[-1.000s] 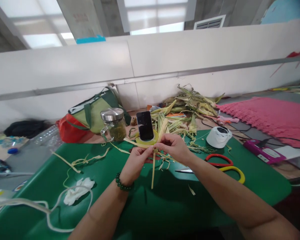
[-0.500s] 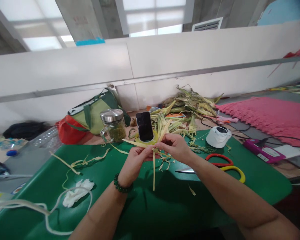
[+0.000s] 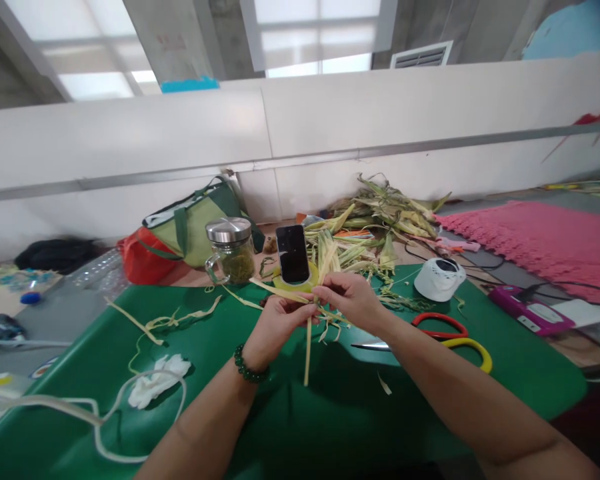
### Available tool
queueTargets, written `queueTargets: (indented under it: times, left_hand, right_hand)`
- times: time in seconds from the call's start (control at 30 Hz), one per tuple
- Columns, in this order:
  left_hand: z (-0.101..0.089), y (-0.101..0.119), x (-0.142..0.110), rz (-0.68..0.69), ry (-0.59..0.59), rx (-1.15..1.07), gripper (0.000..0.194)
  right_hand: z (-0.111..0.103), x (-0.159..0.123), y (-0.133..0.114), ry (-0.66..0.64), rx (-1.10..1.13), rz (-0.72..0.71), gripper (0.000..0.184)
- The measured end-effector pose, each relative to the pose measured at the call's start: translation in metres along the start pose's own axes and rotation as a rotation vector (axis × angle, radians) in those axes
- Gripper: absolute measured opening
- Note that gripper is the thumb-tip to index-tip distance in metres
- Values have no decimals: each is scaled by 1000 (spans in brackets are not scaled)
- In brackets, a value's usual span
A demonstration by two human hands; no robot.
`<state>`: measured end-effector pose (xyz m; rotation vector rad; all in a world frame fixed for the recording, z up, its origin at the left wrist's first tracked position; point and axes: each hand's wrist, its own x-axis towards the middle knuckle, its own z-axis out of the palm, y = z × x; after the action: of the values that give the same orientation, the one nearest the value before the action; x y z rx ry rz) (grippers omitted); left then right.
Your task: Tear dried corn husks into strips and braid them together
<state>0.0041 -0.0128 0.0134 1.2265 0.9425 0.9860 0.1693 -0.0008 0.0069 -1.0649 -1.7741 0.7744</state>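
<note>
Above the green table top, both of my hands meet at a small bundle of pale corn husk strips. My left hand, with a green bead bracelet at the wrist, pinches the strips from the left. From the right, my right hand grips them at the crossing with thumb and fingers. One strip hangs straight down, another sticks out to the left, and a wider one points up. The exact crossing is partly hidden by my fingertips. Just behind stands a phone on a yellow round base.
Scissors with red and yellow handles lie right, partly under my right forearm. Behind are a lidded glass jar, a husk pile and a white roll. At left lie crumpled tissue and a white cable.
The view has shifted slightly, so everything sits a little further right. My fingers have shifted slightly at the crossing while both hands keep hold of the husk strips.
</note>
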Motion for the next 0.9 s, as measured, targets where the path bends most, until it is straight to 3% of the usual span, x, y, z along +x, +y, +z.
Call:
queueTargets:
  times: [0.17, 0.23, 0.37, 0.57, 0.77, 0.9]
  left_hand:
    - [-4, 0, 3, 81, 106, 24, 20]
    - [-5, 1, 3, 52, 120, 33, 19]
    - [-8, 5, 1, -10, 56, 114, 16]
    - [-11, 5, 1, 9, -9, 145, 22]
    - [-3, -3, 2, 21, 45, 144, 19]
    - [-4, 0, -1, 10, 63, 189, 14]
  right_hand:
    - [-6, 0, 1, -363, 174, 213, 29]
    - [-9, 0, 1, -425, 163, 221, 30]
    - [-18, 0, 3, -403, 63, 144, 28]
    - [-24, 2, -2, -330, -56, 109, 27]
    - [-22, 2, -5, -283, -119, 54, 25]
    - [-25, 1, -5, -327, -106, 26, 28]
